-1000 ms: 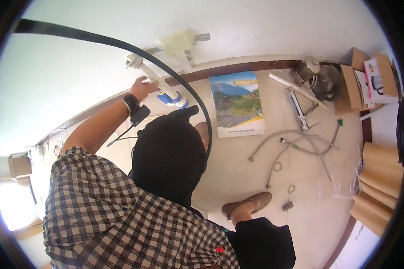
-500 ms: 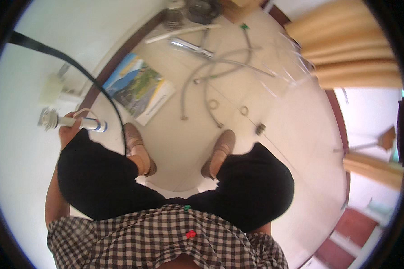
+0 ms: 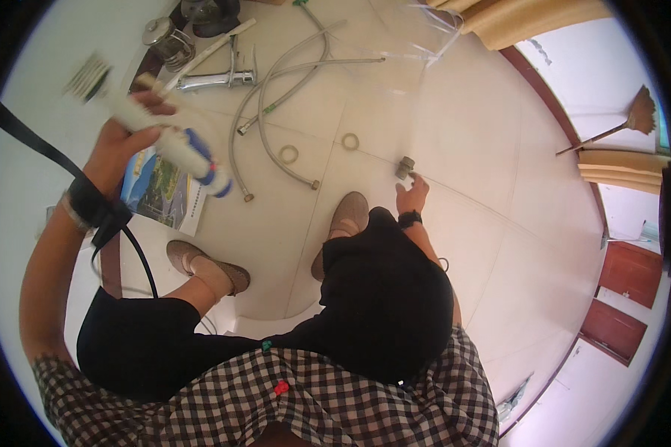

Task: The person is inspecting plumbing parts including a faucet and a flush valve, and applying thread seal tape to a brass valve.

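Observation:
My left hand [image 3: 127,138] is closed around a white plastic drain pipe [image 3: 179,153] with blue bands at one end and a ridged end at the other. The pipe is held slanted above the floor and is blurred. My right hand [image 3: 411,197] reaches low over the tiles, its fingers parted at a small metal fitting [image 3: 404,167]; whether they touch it I cannot tell. To the left of the fitting lie one yellowish ring [image 3: 350,141] and another ring [image 3: 287,154]. Braided hoses [image 3: 265,89] curve across the floor beyond them, beside a chrome tap [image 3: 216,80].
A printed sheet [image 3: 160,190] lies beneath the pipe near the left wall. A glass jug [image 3: 170,46] and a dark pot [image 3: 210,15] stand at the far left. A black strap [image 3: 45,149] hangs by my left wrist. Curtains [image 3: 544,22] and a broom [image 3: 637,115] are at the right.
My left hand has lifted the pipe up and forward from beside my knee. My right hand, hidden before, now reaches out to the metal fitting. The view has shifted.

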Motion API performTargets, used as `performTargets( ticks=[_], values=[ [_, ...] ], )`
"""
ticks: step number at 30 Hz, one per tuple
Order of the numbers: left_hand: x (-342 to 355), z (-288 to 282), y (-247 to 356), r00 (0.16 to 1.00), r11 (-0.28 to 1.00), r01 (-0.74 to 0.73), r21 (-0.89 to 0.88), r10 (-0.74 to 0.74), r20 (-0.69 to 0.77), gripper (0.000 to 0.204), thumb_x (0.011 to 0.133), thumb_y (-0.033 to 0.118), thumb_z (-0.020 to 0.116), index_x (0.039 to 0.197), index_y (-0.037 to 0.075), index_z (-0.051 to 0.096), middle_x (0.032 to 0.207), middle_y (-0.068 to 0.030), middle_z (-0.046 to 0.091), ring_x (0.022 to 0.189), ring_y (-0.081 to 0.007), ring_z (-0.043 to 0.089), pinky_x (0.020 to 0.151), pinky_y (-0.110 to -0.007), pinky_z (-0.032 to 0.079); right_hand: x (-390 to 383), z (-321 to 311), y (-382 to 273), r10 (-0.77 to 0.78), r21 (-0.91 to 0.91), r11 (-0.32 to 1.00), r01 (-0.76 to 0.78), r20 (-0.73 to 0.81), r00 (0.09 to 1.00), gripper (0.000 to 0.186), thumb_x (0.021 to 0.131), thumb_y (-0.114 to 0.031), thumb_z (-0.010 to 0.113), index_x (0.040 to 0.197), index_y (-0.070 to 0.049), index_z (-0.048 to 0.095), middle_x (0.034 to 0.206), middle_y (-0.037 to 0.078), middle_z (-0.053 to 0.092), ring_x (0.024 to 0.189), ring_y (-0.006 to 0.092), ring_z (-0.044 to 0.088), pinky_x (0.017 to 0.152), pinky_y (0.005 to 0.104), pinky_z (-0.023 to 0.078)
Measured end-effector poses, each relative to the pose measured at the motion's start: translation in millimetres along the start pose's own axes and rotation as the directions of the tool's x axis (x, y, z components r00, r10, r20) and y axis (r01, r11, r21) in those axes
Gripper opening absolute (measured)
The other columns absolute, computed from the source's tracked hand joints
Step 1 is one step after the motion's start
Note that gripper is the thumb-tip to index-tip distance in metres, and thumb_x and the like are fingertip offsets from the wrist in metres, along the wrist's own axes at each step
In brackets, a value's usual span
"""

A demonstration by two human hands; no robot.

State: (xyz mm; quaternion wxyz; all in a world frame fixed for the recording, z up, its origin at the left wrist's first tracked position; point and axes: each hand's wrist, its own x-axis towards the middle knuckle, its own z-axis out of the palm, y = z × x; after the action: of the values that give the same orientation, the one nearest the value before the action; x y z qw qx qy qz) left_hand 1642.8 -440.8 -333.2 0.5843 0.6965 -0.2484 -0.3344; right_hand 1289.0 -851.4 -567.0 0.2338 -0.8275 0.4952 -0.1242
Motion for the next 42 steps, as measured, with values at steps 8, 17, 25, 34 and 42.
performTargets(
  ticks=[8,17,25,34,42],
  values=[
    [119,128,-36,0.938,0.969,0.209,0.134,-0.238,0.252,0.045,0.093,0.029,0.054,0.128,0.005,0.041,0.095,-0.0054,0.064,0.087,-0.0142,0.063,0.076,-0.031,0.050,39,30,-6,-0.042,-0.060,0.997,0.056,0.217,0.975,0.047,0.070,-0.018,0.070,0.116,-0.015,0.058,0.136,0.024,0.034,0.115,0.0371,0.048,0.091,0.0423,0.046],
    [144,194,-115,0.860,0.865,0.464,-0.188,-0.389,0.332,0.049,0.095,0.043,0.045,0.130,0.009,0.044,0.095,-0.0086,0.062,0.082,-0.0193,0.065,0.079,-0.032,0.052,5,21,-104,-0.244,0.506,0.862,0.023,0.375,0.894,0.027,0.082,-0.019,0.065,0.105,-0.004,0.062,0.109,0.012,0.062,0.101,0.0243,0.059,0.085,0.0342,0.047],
    [169,215,-142,0.897,0.824,0.442,-0.353,-0.405,0.179,0.048,0.094,0.031,0.053,0.132,0.004,0.041,0.122,-0.0130,0.053,0.101,-0.0258,0.060,0.090,-0.034,0.047,-6,31,-110,0.001,0.529,0.581,-0.619,0.760,0.650,0.025,0.087,-0.007,0.058,0.108,0.005,0.056,0.097,0.013,0.064,0.084,0.0192,0.065,0.071,0.0269,0.055],
    [97,187,-177,0.928,0.865,0.258,0.431,-0.345,0.139,0.069,0.076,0.016,0.071,0.134,0.001,0.037,0.127,-0.0189,0.049,0.114,-0.0290,0.052,0.095,-0.034,0.045,-8,39,-106,-0.063,0.554,0.601,-0.575,0.751,0.658,0.030,0.082,-0.007,0.063,0.108,0.006,0.056,0.094,0.013,0.065,0.080,0.0180,0.065,0.071,0.0282,0.054],
    [64,200,-182,0.980,0.783,0.092,0.615,-0.182,0.085,0.082,0.065,0.012,0.073,0.136,0.006,0.032,0.124,-0.0198,0.047,0.115,-0.0352,0.049,0.095,-0.038,0.042,-31,69,-129,-0.154,0.422,0.841,-0.337,0.786,0.599,0.064,0.073,-0.010,0.069,0.128,0.004,0.041,0.113,0.022,0.059,0.100,0.0281,0.061,0.079,0.0353,0.051]
  ],
)
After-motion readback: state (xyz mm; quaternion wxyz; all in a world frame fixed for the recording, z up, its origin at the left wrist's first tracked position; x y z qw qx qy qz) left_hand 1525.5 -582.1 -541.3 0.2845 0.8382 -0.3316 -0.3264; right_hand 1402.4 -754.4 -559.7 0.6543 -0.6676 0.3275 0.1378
